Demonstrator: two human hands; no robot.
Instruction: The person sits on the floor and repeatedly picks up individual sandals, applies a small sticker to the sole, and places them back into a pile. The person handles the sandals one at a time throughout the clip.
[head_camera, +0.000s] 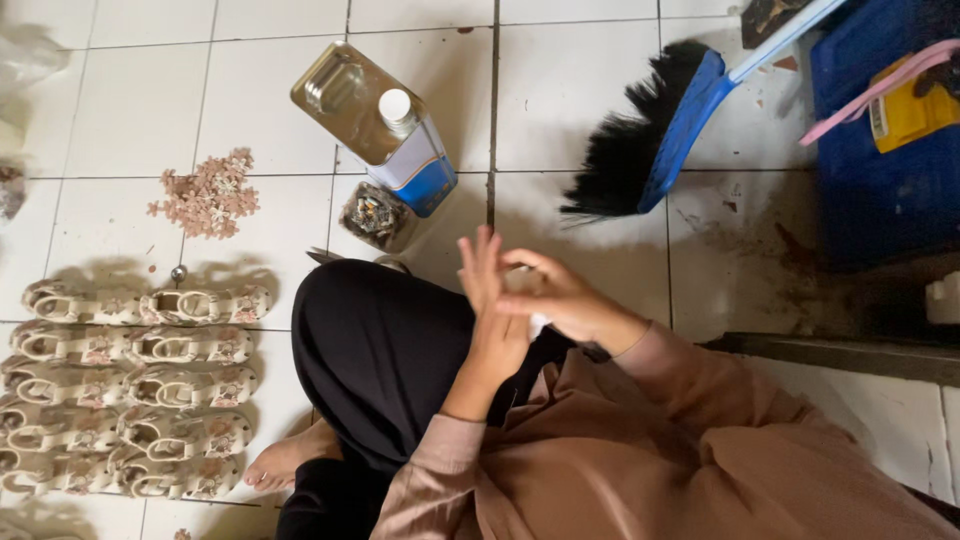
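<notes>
A small white piece (537, 322), mid-frame, sits pinched between the left hand (492, 305) and right hand (560, 298), pressed together over the lap, while rows of finished sandals (140, 385) fill the floor (120, 110) at lower left and loose flower trims (208, 193) remain.

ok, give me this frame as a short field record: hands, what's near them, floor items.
left hand: left hand raised, fingers spread, palm against the right hand
right hand: right hand pressed to it, small white thing between, unclear
near: rectangular gold metal can with white cap, black-bristled blue broom
floor: rows of beige floral sandals, pile of pink flower trims
</notes>
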